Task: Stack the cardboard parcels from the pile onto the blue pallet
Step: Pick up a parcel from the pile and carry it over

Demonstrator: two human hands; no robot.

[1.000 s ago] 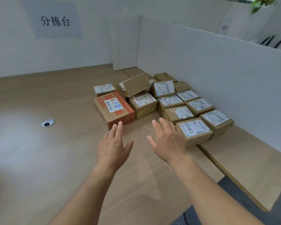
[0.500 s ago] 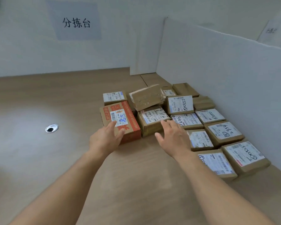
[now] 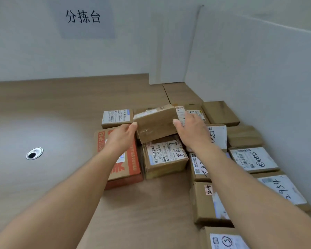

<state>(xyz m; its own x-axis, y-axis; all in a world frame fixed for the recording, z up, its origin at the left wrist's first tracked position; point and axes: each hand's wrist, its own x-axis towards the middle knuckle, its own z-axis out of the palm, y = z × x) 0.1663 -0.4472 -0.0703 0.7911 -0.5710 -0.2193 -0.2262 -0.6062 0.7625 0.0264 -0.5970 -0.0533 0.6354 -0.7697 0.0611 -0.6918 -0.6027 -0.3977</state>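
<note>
A pile of several cardboard parcels lies on the wooden table (image 3: pixel 61 112) against the white partition. On top of the pile sits a tilted plain brown parcel (image 3: pixel 155 123). My left hand (image 3: pixel 122 136) grips its left end with thumb and fingers. My right hand (image 3: pixel 190 132) holds its right end, fingers curled over the far side. Under it lie a labelled brown parcel (image 3: pixel 164 156) and an orange-printed parcel (image 3: pixel 122 169), which my left forearm partly covers. No blue pallet is in view.
More labelled parcels (image 3: pixel 253 159) run along the white partition (image 3: pixel 258 69) to the lower right. A round metal cable hole (image 3: pixel 34 153) is set in the table at left. A sign with black characters (image 3: pixel 83 17) hangs on the back wall.
Both hands moved forward from the near parcels and closed on the two ends of the tilted top parcel. The camera came closer to the pile.
</note>
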